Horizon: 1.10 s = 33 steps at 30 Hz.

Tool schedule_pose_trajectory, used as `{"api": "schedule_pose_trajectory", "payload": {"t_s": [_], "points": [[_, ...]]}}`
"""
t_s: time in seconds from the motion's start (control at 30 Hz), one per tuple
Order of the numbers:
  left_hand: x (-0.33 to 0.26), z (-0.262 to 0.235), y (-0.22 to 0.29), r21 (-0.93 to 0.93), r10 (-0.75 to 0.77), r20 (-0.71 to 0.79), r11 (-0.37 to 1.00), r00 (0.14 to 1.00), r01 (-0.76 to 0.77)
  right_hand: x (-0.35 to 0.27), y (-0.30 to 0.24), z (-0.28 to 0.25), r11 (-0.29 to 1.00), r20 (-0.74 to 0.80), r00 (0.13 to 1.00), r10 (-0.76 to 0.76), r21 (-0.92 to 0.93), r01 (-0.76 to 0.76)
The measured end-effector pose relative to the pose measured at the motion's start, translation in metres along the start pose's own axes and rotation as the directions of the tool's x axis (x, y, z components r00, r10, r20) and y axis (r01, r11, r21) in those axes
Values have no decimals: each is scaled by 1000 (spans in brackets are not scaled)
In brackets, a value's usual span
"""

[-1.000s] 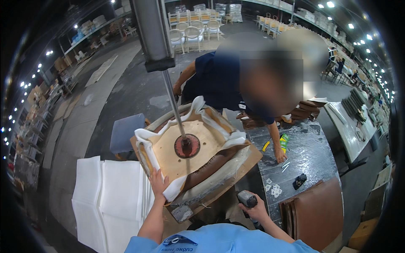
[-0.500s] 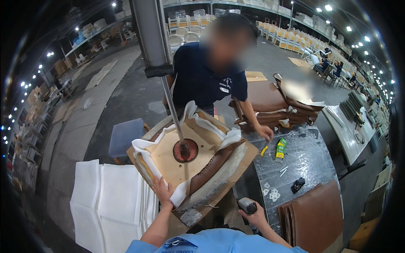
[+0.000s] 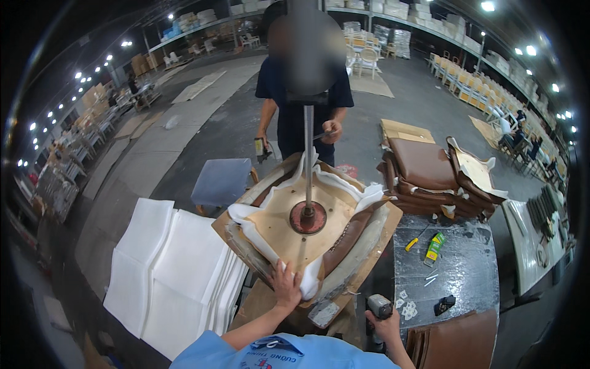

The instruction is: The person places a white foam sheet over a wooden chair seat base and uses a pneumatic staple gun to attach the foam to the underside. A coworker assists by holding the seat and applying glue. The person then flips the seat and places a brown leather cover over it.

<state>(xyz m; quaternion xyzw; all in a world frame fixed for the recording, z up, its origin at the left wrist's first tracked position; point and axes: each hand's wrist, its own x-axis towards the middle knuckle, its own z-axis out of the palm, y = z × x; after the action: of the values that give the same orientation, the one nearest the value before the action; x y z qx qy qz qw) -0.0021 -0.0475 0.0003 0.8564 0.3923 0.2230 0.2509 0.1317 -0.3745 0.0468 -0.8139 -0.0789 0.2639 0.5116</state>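
A seat panel of pale wood lies bottom up in a frame, white padding and brown leather folded around its edges. A metal rod ends in a round red-brown pressing disc on the panel's middle. My left hand lies on the near padded edge with its fingers spread, holding nothing. Lower right of the panel, clear of it, my right hand is closed around a grey and black staple gun, its lower part partly hidden.
A co-worker stands opposite, a tool in one hand. White padding sheets lie at left. On the right table are a yellow-handled tool, a green-yellow box and brown leather sheets. Brown seats are stacked behind.
The co-worker's hand has left the table beside the yellow-handled tool and is now in front of their body. The whole view has shifted. My hands keep their places on the padding and staple gun.
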Motion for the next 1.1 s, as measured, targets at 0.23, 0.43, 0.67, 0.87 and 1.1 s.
{"api": "schedule_pose_trajectory", "payload": {"t_s": [0.23, 0.43, 0.67, 0.87, 1.1], "points": [[-23, 0, 19, -145, 43, 94, 989, 995, -29, 54, -36, -2, 976, 57, 981, -183, -108, 188], [-23, -30, 16, -399, 229, 479, 917, 847, -23, 108, -125, 28, 913, 191, 937, -291, -238, 332], [10, -55, -39, -649, 227, 736, 506, 638, 568, 182, -213, 105, 930, 634, 772, -44, -257, 264], [56, -95, -104, -500, -308, 789, 180, 531, 847, 227, -237, 151, 906, 682, 666, 303, -422, 19], [109, -96, -134, -463, -316, 844, -22, 433, 886, 260, -206, 150, 789, 551, 804, 224, -586, 182]]}}
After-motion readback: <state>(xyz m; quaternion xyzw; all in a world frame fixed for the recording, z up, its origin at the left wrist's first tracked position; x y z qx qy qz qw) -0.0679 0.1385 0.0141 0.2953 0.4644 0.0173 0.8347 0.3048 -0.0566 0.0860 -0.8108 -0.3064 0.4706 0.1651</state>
